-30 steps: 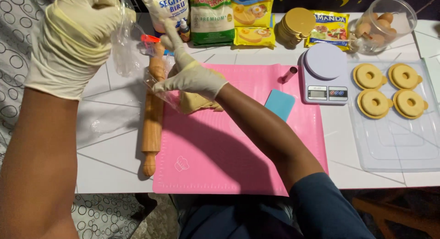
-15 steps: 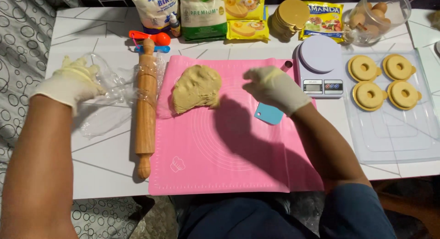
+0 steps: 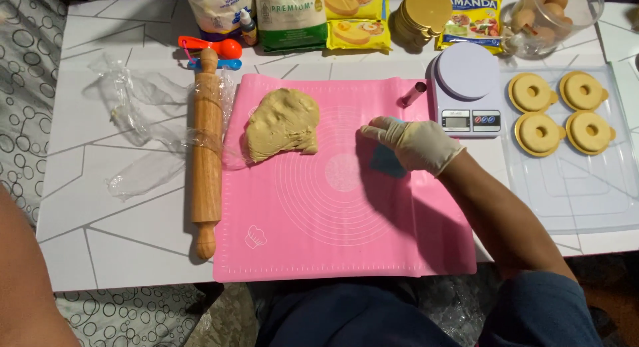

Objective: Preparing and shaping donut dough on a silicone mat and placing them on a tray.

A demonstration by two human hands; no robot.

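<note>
A flattened lump of tan dough lies on the upper left of a pink silicone mat. My right hand, in a cream glove, rests on the mat's right side, its fingers closed over a small blue scraper that shows only partly under the hand. The dough is a hand's width to the left of it. Of my left arm only a bare forearm shows at the bottom left corner; the hand itself is out of frame.
A wooden rolling pin lies along the mat's left edge with crumpled plastic wrap beside it. A kitchen scale, a small metal tube and a clear tray with several ring-shaped pieces are on the right. Ingredient packets line the back.
My left hand has let go of the plastic wrap and drawn back out of view. My right hand has moved down from beside the dough onto the blue scraper.
</note>
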